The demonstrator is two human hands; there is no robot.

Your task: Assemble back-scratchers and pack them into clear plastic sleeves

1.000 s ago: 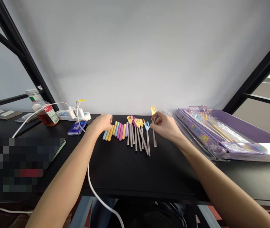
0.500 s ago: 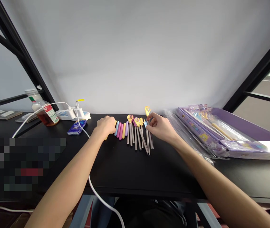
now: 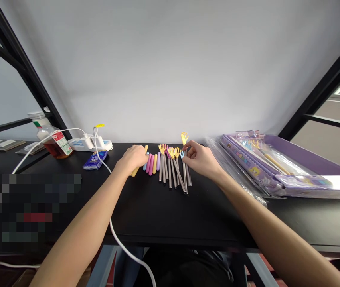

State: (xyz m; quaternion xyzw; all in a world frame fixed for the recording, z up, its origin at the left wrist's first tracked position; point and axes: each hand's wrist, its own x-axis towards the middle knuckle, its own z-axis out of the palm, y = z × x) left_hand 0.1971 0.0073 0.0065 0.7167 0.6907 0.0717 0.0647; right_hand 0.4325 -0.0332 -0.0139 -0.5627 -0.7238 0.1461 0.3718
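My left hand [image 3: 133, 158] is closed over a yellow handle [image 3: 135, 172], whose two ends stick out past the fingers. Just to its right lies a row of short coloured handles: a blue one partly covered by the hand, pink ones [image 3: 151, 164], a yellow one and a purple one [image 3: 158, 161]. Several back scratchers with grey metal shafts [image 3: 170, 175] and small hand-shaped heads lie side by side between my hands. My right hand [image 3: 200, 158] pinches at the upper shaft of a back scratcher with a yellow head [image 3: 184, 138]. A blue head [image 3: 182, 154] is beside its fingertips.
A purple box [image 3: 256, 171] with packaged items stands at right, clear plastic wrapping [image 3: 232, 167] beside it. At left are a bottle of brown liquid [image 3: 52, 139], a power strip [image 3: 105, 145], a blue packet [image 3: 95, 160] and a white cable [image 3: 119, 241] crossing the black table [image 3: 170, 217].
My left hand has shifted slightly right with the yellow handle, which now slants closer to the blue one. My right hand stays at the same back scratcher. The view has moved a little.
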